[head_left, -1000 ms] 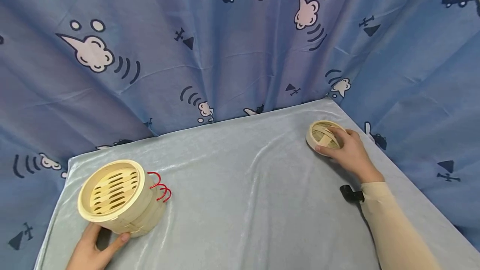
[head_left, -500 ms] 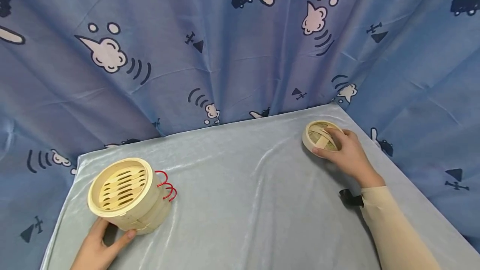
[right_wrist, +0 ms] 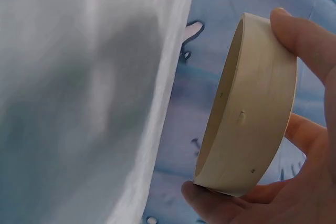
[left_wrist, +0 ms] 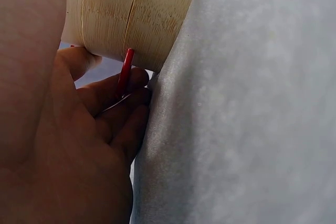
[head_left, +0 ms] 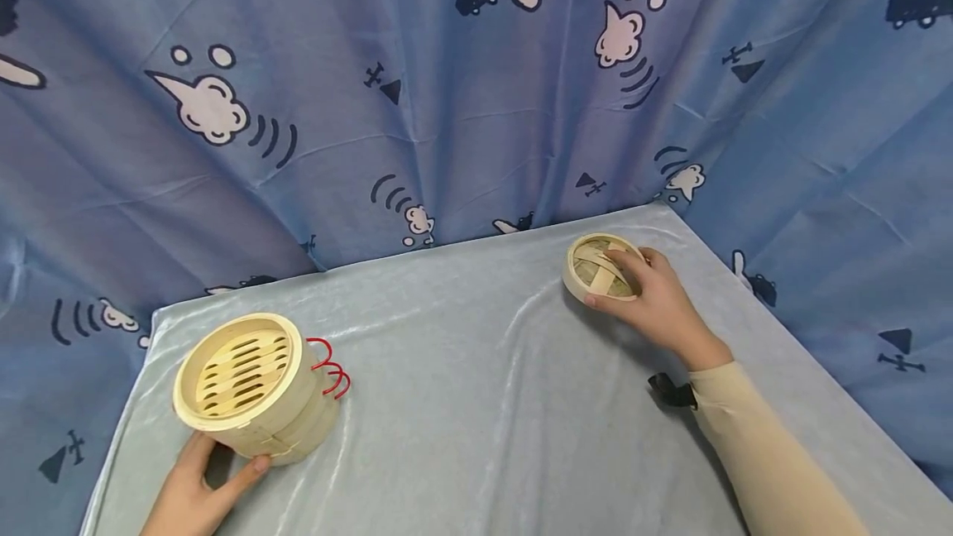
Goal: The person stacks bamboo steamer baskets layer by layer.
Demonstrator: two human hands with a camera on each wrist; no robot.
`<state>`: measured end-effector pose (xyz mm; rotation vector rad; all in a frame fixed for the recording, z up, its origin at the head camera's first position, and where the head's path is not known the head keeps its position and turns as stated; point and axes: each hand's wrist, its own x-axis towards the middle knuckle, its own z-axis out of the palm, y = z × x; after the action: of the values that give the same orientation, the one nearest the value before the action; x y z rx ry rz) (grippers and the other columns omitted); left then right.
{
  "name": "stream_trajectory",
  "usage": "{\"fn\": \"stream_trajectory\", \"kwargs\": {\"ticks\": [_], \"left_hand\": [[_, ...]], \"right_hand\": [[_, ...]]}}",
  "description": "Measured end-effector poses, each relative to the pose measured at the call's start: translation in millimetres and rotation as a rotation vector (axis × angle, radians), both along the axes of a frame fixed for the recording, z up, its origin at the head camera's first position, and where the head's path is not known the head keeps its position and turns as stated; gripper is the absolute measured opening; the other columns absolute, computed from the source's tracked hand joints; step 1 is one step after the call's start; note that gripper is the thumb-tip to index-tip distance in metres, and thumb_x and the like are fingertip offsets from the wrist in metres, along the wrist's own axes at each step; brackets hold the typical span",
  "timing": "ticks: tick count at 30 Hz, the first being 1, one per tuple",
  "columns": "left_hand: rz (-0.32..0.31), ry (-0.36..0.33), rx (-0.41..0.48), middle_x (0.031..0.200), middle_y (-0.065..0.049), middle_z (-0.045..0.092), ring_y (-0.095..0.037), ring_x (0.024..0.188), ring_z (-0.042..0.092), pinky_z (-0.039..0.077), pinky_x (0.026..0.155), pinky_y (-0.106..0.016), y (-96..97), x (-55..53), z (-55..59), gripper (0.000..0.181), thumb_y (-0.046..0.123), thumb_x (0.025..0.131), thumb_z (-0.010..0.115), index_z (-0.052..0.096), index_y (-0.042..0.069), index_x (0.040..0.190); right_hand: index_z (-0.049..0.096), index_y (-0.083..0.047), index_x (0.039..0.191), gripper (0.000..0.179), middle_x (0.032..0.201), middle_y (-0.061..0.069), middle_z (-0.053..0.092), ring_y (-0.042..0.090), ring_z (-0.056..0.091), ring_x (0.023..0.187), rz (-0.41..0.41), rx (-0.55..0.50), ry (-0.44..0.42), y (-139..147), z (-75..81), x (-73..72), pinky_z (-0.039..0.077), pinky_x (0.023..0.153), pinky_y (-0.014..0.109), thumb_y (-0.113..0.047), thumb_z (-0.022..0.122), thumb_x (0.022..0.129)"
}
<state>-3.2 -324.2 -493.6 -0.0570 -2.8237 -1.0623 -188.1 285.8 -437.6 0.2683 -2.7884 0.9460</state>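
A stacked bamboo steamer [head_left: 256,387] with a slatted top tier and red wire loops on its far right side stands at the left of the head view. My left hand [head_left: 195,482] grips its near side low down, thumb in front. In the left wrist view, the fingers [left_wrist: 118,124] curl beside a red wire handle [left_wrist: 126,69] near the steamer's base. Toward the back right, my right hand [head_left: 666,304] holds a round steamer lid [head_left: 588,267] with crossed strips on top. The right wrist view shows the lid raised off the cloth, thumb and fingers on its rim wall.
A pale grey velvety cloth [head_left: 432,387] covers the table. Blue patterned curtains [head_left: 462,147] hang along the back and right edges. A black piece [head_left: 670,391] sticks out at the right sleeve's cuff [head_left: 718,387].
My right hand has carried the lid to the left, mostly in the last half second. The left hand keeps its place at the steamer while the head view has shifted slightly.
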Motion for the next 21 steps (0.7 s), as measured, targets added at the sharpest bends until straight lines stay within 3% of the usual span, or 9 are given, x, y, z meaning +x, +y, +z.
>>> {"fn": "stream_trajectory", "kwargs": {"ticks": [11, 21], "left_hand": [[-0.004, 0.016, 0.009, 0.151, -0.010, 0.036, 0.008, 0.133, 0.019, 0.010, 0.096, 0.000, -1.2, -0.2, 2.7, 0.086, 0.029, 0.088, 0.079, 0.027, 0.030, 0.157], [-0.031, 0.093, 0.000, 0.145, -0.009, 0.042, 0.013, 0.129, 0.022, 0.012, 0.097, 0.000, -0.6, -0.3, 0.9, 0.086, 0.024, 0.083, 0.083, 0.034, 0.027, 0.153]], "right_hand": [[0.056, -0.027, 0.141, 0.082, 0.141, 0.019, 0.040, 0.035, 0.042, 0.122, 0.139, -0.002, 0.100, -56.5, 23.0, -6.4, 0.038, 0.096, 0.056, -0.062, 0.082, 0.071], [0.057, -0.030, 0.139, 0.079, 0.143, 0.015, 0.040, 0.027, 0.042, 0.124, 0.279, -0.015, 0.151, -113.7, 36.2, -6.8, 0.042, 0.097, 0.047, -0.063, 0.081, 0.071]]}}
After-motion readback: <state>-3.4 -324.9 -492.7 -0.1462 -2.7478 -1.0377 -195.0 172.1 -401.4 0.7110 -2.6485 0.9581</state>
